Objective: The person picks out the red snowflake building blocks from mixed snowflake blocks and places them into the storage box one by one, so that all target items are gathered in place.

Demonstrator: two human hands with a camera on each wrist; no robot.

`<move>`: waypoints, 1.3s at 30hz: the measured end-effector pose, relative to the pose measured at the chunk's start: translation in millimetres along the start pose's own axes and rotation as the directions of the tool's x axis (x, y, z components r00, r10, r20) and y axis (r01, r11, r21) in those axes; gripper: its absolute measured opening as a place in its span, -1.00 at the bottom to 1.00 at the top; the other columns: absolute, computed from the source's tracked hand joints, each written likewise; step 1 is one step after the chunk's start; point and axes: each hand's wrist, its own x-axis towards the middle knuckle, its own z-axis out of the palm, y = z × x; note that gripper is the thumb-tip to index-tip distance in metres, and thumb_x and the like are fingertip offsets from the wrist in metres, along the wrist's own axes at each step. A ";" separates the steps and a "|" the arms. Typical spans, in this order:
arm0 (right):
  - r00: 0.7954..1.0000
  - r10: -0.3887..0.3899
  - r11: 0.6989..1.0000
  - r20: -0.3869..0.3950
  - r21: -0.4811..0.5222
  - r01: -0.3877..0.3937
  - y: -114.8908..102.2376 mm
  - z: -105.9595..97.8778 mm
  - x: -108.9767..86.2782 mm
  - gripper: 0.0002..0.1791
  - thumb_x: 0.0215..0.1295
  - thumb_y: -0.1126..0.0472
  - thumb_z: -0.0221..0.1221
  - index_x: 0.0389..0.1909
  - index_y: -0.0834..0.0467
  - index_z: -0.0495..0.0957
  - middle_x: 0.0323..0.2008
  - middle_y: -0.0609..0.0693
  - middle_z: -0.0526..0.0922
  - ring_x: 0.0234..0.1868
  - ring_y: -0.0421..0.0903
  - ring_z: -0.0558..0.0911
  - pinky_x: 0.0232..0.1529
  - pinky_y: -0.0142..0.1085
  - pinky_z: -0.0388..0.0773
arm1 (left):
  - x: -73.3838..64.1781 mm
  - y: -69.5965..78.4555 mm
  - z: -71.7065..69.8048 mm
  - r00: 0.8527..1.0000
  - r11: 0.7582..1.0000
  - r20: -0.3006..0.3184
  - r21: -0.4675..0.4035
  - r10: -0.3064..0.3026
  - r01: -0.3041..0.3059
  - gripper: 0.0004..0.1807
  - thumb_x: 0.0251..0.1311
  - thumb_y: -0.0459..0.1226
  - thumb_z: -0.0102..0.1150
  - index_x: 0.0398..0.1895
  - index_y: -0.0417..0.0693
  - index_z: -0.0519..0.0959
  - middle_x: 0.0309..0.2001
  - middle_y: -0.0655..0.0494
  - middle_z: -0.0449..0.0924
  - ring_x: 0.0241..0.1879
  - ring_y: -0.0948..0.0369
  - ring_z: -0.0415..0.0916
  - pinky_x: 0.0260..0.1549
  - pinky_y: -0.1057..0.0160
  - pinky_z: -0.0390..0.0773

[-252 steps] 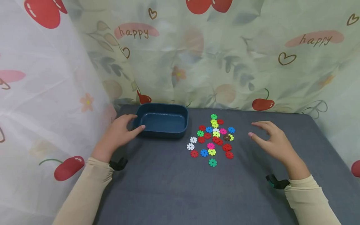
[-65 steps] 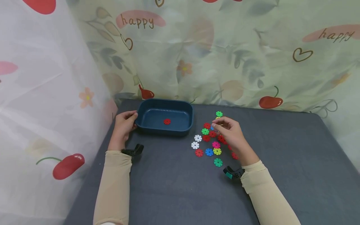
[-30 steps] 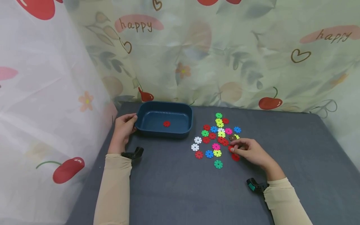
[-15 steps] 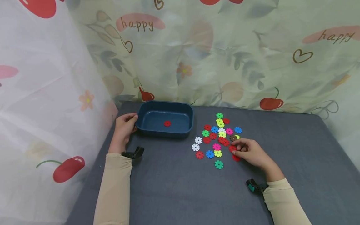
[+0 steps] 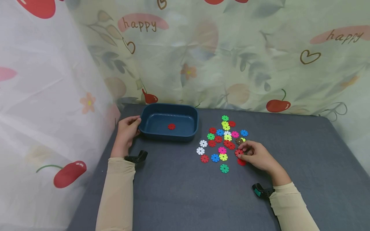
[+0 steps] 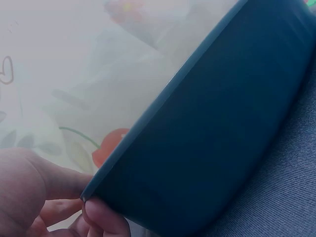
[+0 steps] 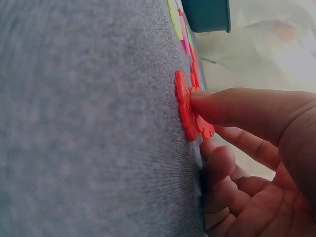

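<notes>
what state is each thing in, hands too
blue bin: upright, one red disc inside
left hand: gripping bin's left end
right hand: thumb on another red disc, fingers curled
brown disc: overlapping a yellow disc
dark green disc: flat, apart from others
gray cloth: spread out

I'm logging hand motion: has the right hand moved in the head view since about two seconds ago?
Yes: the right hand has moved rightward and lower in view, judged against the rightmost printed cherry.

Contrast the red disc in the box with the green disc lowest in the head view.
The red disc lies inside the blue box; the green disc lies on the grey cloth. The red disc is alone there, while the green disc has other discs nearby. Both are round with notched edges.
</notes>
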 end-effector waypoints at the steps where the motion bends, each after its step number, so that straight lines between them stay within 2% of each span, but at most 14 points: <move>1: 1.000 -0.002 1.000 0.002 -0.002 0.002 0.0 -0.2 0.1 -0.65 0.34 0.18 0.46 0.04 0.24 0.64 -0.18 0.14 0.64 -0.46 -0.14 0.48 -0.45 -0.33 0.44 | 0.0 -0.2 -0.3 1.000 1.000 -0.001 0.001 0.000 0.000 -0.54 0.62 -0.13 0.10 0.43 -0.14 0.55 0.09 0.04 0.51 -0.30 0.30 0.46 -0.31 0.40 0.57; 14: 1.000 -0.007 1.000 0.000 0.028 0.007 -2.1 -1.0 -0.2 -0.72 0.38 0.23 0.42 -0.02 0.25 0.62 -0.24 0.11 0.63 -0.38 -0.09 0.53 -0.40 -0.34 0.52 | 1.3 0.5 -1.7 1.000 1.000 -0.001 -0.011 0.000 0.000 -0.55 0.61 -0.14 0.11 0.41 -0.14 0.57 0.06 0.03 0.52 -0.33 0.30 0.45 -0.32 0.40 0.57; 23: 1.000 -0.029 0.998 -0.013 0.057 0.030 -3.7 -1.0 -2.1 -0.76 0.40 0.24 0.39 -0.03 0.25 0.62 -0.24 0.10 0.66 -0.39 -0.14 0.55 -0.38 -0.35 0.53 | 1.8 -1.2 -2.2 1.000 1.000 0.000 0.002 0.002 -0.002 -0.54 0.61 -0.11 0.11 0.42 -0.11 0.56 0.02 0.10 0.51 -0.34 0.30 0.46 -0.27 0.35 0.60; 28: 0.998 -0.054 0.996 -0.022 0.074 0.056 -5.8 -3.8 -3.5 -0.79 0.42 0.27 0.37 -0.04 0.26 0.64 -0.24 0.12 0.68 -0.38 -0.14 0.58 -0.35 -0.36 0.57 | 1.0 -3.1 -2.0 1.000 1.000 -0.005 -0.011 0.006 -0.006 -0.55 0.61 -0.12 0.11 0.41 -0.13 0.57 0.02 0.07 0.52 -0.38 0.31 0.45 -0.29 0.35 0.59; 39: 0.999 -0.033 0.973 -0.004 0.228 0.033 -6.7 -4.3 -1.5 -0.71 0.47 0.20 0.34 0.06 0.30 0.61 -0.15 0.24 0.69 -0.28 -0.03 0.71 -0.20 -0.29 0.71 | 0.4 -1.2 -0.1 1.000 1.000 -0.013 -0.020 0.004 -0.004 -0.54 0.60 -0.12 0.13 0.40 -0.13 0.58 0.00 0.12 0.53 -0.35 0.31 0.47 -0.28 0.36 0.60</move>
